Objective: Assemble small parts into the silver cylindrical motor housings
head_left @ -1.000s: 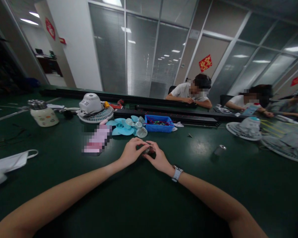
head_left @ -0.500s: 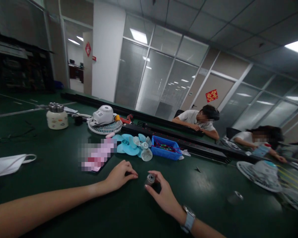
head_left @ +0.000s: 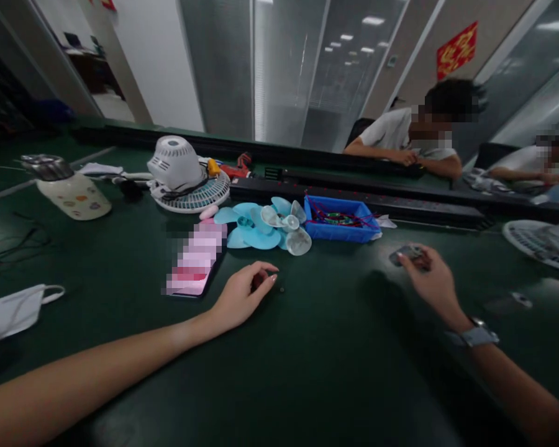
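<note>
My right hand (head_left: pixel 433 282) is raised over the right part of the green table, its thumb and fingers closed around a small metal motor (head_left: pixel 403 254). The motor is a short silver cylinder, blurred and partly covered by the fingers. My left hand (head_left: pixel 245 292) rests on the table near the middle, loosely curled, with a small gap between thumb and forefinger and nothing visible in it. A tiny ring-like part (head_left: pixel 282 289) lies just right of its fingertips. Farther right, a second metal cylinder (head_left: pixel 512 303) lies on the table, smeared by motion.
Blue fan blades (head_left: pixel 256 233) and a blue bin (head_left: pixel 340 231) of wired parts stand ahead. A phone (head_left: pixel 198 261), white fan (head_left: pixel 179 174), bottle (head_left: pixel 74 192) and face mask (head_left: pixel 16 310) are leftward. A black rail (head_left: pixel 377 202) crosses behind; a co-worker (head_left: pixel 410 139) sits beyond.
My right hand has moved right and away from my left hand, carrying the motor. My left hand stays on the table, its fingertips slightly apart. The view has tilted down.
</note>
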Demonstrator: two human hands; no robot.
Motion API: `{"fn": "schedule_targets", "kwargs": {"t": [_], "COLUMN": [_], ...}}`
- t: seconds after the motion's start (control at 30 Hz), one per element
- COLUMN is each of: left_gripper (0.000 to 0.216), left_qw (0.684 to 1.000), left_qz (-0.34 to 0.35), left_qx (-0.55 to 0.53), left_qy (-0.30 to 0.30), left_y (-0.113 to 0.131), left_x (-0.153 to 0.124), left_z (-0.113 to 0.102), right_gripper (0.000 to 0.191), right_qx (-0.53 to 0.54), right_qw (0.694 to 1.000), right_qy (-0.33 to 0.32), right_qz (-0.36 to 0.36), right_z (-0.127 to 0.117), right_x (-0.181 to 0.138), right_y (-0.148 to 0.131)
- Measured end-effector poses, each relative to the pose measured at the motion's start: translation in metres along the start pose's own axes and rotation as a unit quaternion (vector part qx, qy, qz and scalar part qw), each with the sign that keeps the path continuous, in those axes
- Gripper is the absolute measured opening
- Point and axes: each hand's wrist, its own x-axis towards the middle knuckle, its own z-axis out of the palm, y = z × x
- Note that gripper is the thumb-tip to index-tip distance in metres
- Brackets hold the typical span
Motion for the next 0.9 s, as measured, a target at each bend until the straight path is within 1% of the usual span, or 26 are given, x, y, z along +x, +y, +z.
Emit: {"fn": "schedule_targets", "kwargs": {"t": [0.07, 0.13, 0.2, 0.27, 0.4, 0.47, 0.53, 0.6, 0.63, 0.7, 0.73, 0.77, 0.8, 0.83, 0.87, 0.9], "left_gripper": [0.024, 0.023, 0.021, 0.021, 0.021, 0.020, 0.020, 0.021, 0.021, 0.020, 0.020, 0.020, 0.020, 0.020, 0.020, 0.020], "left_qw": [1.000, 1.000, 1.000, 1.000, 0.999, 0.999, 0.999, 0.998, 0.998, 0.997, 0.997, 0.997, 0.997, 0.997, 0.997, 0.997], "left_qz": [-0.004, -0.009, -0.014, -0.019, -0.027, -0.030, -0.033, -0.036, -0.038, -0.041, -0.040, -0.040, -0.041, -0.042, -0.044, -0.045], "left_qx": [-0.003, -0.005, -0.009, -0.013, -0.021, -0.025, -0.031, -0.044, -0.052, -0.064, -0.066, -0.066, -0.064, -0.061, -0.059, -0.059], "left_qy": [-0.005, -0.005, 0.000, 0.005, 0.001, -0.002, 0.001, 0.009, 0.013, 0.017, 0.018, 0.020, 0.022, 0.025, 0.027, 0.028], "left_y": [0.001, 0.001, 0.002, 0.003, 0.003, 0.003, 0.002, 0.002, 0.001, 0.000, 0.000, -0.001, -0.001, -0.001, -0.001, -0.001], "left_x": [0.000, 0.001, 0.001, 0.001, 0.001, 0.000, 0.000, -0.001, -0.001, -0.001, -0.001, -0.001, -0.001, -0.001, -0.001, -0.001], "left_z": [0.000, 0.001, 0.001, 0.001, -0.001, -0.002, -0.003, -0.004, -0.004, -0.005, -0.005, -0.005, -0.005, -0.004, -0.004, -0.004], "right_gripper": [0.048, 0.046, 0.039, 0.033, 0.036, 0.044, 0.063, 0.078, 0.079, 0.060, 0.049, 0.039, 0.038, 0.040, 0.043, 0.045], "right_qx": [-0.060, -0.093, -0.114, -0.131, -0.151, -0.154, -0.171, -0.193, -0.194, -0.162, -0.127, -0.073, -0.024, 0.014, 0.041, 0.059], "right_qw": [0.997, 0.991, 0.987, 0.984, 0.981, 0.979, 0.974, 0.964, 0.959, 0.963, 0.965, 0.957, 0.945, 0.924, 0.902, 0.884], "right_qy": [0.044, 0.065, 0.072, 0.069, 0.075, 0.085, 0.131, 0.182, 0.195, 0.141, 0.072, -0.018, -0.136, -0.243, -0.317, -0.370], "right_qz": [0.035, 0.067, 0.089, 0.095, 0.100, 0.104, 0.070, -0.013, -0.073, -0.164, -0.217, -0.280, -0.297, -0.295, -0.289, -0.280], "right_z": [-0.009, -0.016, -0.020, -0.020, -0.014, -0.013, -0.016, -0.018, -0.018, -0.013, -0.006, 0.002, 0.013, 0.024, 0.037, 0.049], "right_x": [0.014, 0.020, 0.021, 0.022, 0.024, 0.022, 0.016, 0.004, -0.004, -0.022, -0.031, -0.040, -0.047, -0.053, -0.058, -0.062], "right_y": [0.028, 0.047, 0.061, 0.071, 0.086, 0.083, 0.067, 0.033, 0.011, -0.037, -0.061, -0.083, -0.102, -0.118, -0.130, -0.139]}}
